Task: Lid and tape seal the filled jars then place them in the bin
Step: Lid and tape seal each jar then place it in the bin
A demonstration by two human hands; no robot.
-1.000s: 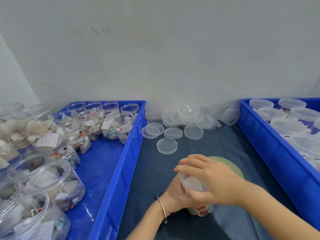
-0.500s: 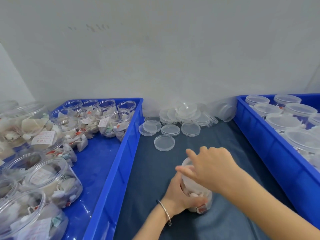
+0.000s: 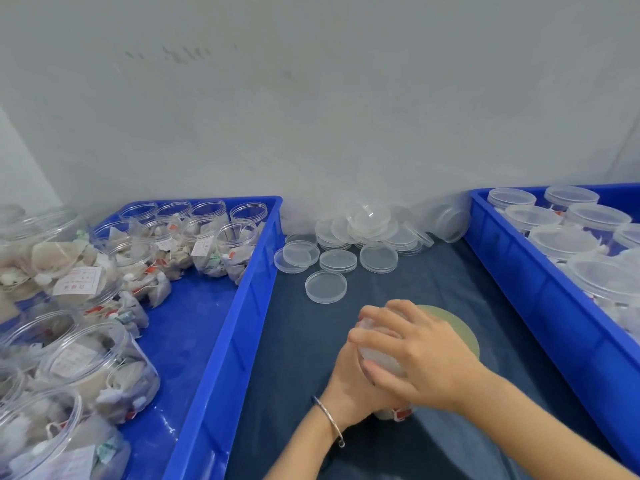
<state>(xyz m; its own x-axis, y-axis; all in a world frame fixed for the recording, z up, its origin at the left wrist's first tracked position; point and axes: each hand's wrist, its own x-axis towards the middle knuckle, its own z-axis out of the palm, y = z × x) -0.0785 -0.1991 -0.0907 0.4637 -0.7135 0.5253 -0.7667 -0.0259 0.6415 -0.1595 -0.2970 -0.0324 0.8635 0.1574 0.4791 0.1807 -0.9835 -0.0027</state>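
A clear filled jar (image 3: 382,355) stands on the dark table cloth (image 3: 298,358) between two blue bins. My left hand (image 3: 349,389), with a thin bracelet on its wrist, grips the jar's side from the left. My right hand (image 3: 419,355) lies over the jar's top with its fingers curled round the clear lid, which is mostly hidden under the palm. A yellowish tape roll (image 3: 460,327) lies flat just behind the jar, partly covered by my right hand.
The left blue bin (image 3: 221,341) holds several open filled jars (image 3: 97,372). The right blue bin (image 3: 540,306) holds several lidded jars (image 3: 557,237). Loose clear lids (image 3: 325,286) lie in a pile against the wall behind the jar.
My right hand has turned on the jar's top and settled flat over the lid. The left hand keeps its grip on the jar, which stays in place.
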